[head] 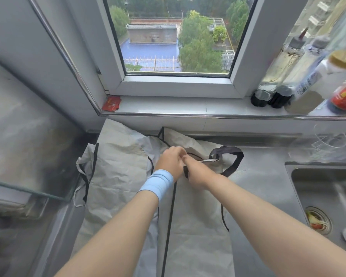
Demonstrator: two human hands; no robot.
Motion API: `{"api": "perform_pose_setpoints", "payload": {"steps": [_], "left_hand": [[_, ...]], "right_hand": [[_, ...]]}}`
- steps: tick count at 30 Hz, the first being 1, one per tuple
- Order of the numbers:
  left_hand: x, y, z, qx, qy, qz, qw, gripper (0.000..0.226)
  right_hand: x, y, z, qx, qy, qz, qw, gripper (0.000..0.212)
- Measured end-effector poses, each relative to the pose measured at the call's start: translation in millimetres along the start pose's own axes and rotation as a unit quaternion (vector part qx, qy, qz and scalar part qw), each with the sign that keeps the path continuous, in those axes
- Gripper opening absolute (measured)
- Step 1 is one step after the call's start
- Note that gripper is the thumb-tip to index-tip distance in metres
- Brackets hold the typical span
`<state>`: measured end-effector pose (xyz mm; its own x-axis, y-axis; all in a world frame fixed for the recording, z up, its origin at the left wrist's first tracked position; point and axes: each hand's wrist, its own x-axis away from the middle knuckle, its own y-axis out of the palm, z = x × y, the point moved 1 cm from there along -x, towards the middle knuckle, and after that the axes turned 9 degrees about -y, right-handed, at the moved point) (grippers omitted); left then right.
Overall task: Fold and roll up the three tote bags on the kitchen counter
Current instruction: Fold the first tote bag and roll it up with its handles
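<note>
Front tote bag (196, 226): lying flat on the counter (264, 176) in the lower centre of the frame, its mouth pointing toward the top of the frame.
Other bags: the second tote bag (118, 166) is spreading crumpled at centre left and overlapping the front one. What I am taking for the third tote bag (176, 137) is peeking out behind, at upper centre.
Left grip (171, 159): fingers are curling at the mouth edge, but I cannot tell what they are catching.
Right grip (197, 171): grasping the front bag's top edge, with a dark strap running under the palm.
Risk, handle: the handle loop (235, 158) is sticking out to the right, so I am expecting it to get folded in crooked and bulge the roll.
Risk, overlap: tugging here is likely dragging the 2 neighbours along and skewing the crease.
Risk, sink: the sink (300, 186) is sitting at the right of the frame, so fabric sliding that way could be slipping over its rim.
</note>
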<state>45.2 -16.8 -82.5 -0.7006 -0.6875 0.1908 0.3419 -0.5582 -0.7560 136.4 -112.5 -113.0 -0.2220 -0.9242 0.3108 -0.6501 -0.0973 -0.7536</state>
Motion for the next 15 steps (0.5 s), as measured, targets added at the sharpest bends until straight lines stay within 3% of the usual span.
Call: {"api": "perform_pose_setpoints", "payload": {"steps": [2, 5, 8, 13, 15], "left_hand": [[-3, 12, 6, -0.101, 0.015, -0.101, 0.99, 0.044], [-14, 23, 13, -0.203, -0.026, -0.203, 0.957, 0.052], [-28, 14, 14, -0.219, -0.035, -0.173, 0.96, 0.054], [-65, 8, 27, -0.281, 0.079, -0.085, 0.953, 0.049], [-74, 12, 30, -0.302, 0.103, -0.086, 0.944, 0.044]], "right_hand": [[9, -12, 12, 0.033, 0.004, 0.061, 0.998, 0.059], [28, -43, 42, 0.068, 0.058, 0.19, 0.978, 0.039], [35, -67, 64, 0.098, 0.08, 0.267, 0.955, 0.032], [12, -76, 72, 0.078, 0.002, 0.195, 0.978, 0.029], [-4, -68, 65, 0.17, 0.006, 0.148, 0.974, 0.03]]}}
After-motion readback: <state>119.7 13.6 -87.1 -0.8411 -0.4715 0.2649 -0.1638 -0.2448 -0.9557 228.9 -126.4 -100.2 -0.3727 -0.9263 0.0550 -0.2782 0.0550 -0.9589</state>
